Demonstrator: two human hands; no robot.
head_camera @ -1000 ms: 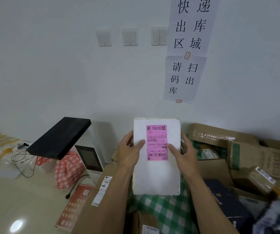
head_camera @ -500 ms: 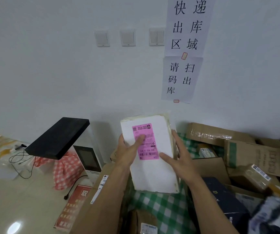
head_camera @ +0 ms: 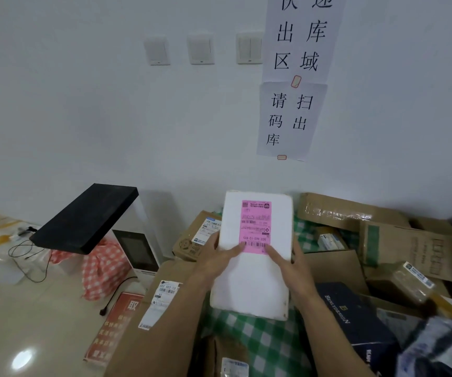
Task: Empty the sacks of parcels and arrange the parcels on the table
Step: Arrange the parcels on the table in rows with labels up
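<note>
Both hands have the white foam parcel (head_camera: 252, 281) clamped by its long edges. The left hand (head_camera: 216, 261) and right hand (head_camera: 292, 265) each lay a thumb across the front, tips touching the bottom of the pink label (head_camera: 256, 227), with the fingers wrapped round the back out of sight. It's a chunky rectangular slab of grainy, matte styrofoam with slightly dinged corners. The long axis runs up and away toward the wall, face to the camera, and the label's print reads upside down. It's held in the air over a green checked sack (head_camera: 252, 338). Brown cardboard boxes (head_camera: 350, 210) are piled on the right, with a dark blue box (head_camera: 355, 319) close by. A black-topped scanner stand (head_camera: 88, 216) sits off to the left.
</note>
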